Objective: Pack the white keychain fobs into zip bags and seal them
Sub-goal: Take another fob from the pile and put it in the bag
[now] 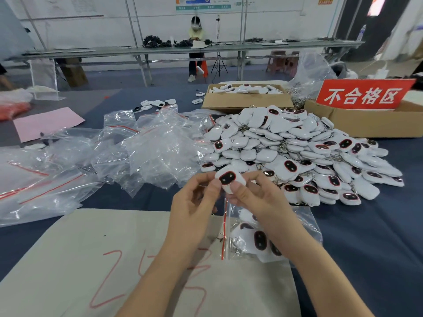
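I hold one white fob (229, 179) up above the bench (377, 236) between both hands, its dark, red-rimmed face turned toward me; the fingers of my left hand (194, 202) are curled and pinch its left edge; the fingers of my right hand (256, 197) pinch its lower right side, the thumb pressed on the white shell below the face; neither hand holds anything else.

Under my right wrist lies a clear zip bag (304, 223), partly on a beige sheet (80, 259) marked with red strokes and partly on the blue cloth; its red zip strip runs along its left edge, and several fobs lie inside; I cannot tell whether its mouth is pressed closed.

Beyond my hands and to the right is the heap of fobs (297, 152), some face up, some on their backs, with metal chains showing among them; to the left of it, touching its edge, is a crumpled pile of empty bags (155, 147) with red strips; more flat bags spread toward the left edge of the bench.

Behind the heap stands a shallow cardboard box (245, 99) with fobs in it; beside it, to the right, is a second box (366, 124) bearing a red sign (364, 94) with white characters; a pink sheet (48, 124) lies far left; a few loose fobs are scattered near the first box; a seated person (196, 42) is at a far bench by the wall.
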### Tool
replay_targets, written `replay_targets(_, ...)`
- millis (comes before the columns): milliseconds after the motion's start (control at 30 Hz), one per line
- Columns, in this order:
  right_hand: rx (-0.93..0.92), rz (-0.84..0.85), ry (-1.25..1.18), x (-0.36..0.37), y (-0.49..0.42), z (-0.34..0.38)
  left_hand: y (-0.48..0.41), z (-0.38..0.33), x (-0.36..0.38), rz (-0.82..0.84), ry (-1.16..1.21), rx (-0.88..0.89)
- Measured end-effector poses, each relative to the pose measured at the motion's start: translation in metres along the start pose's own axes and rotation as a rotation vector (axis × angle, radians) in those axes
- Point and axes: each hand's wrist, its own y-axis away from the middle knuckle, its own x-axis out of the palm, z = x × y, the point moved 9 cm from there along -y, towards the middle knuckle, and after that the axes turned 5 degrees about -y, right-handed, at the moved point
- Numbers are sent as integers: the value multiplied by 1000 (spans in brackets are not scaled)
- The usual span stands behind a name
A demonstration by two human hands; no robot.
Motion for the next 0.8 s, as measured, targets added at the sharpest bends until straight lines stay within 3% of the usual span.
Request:
replay_targets(167, -3, 69, 309, 10, 1, -10, -1, 6, 6, 67, 31, -56)
replay_targets(433, -61, -2, 116, 3, 0, -2, -2, 7, 1, 34, -34, -45)
replay_targets(800, 23, -48, 9, 1, 1, -8, -2, 8, 4, 52, -43, -55)
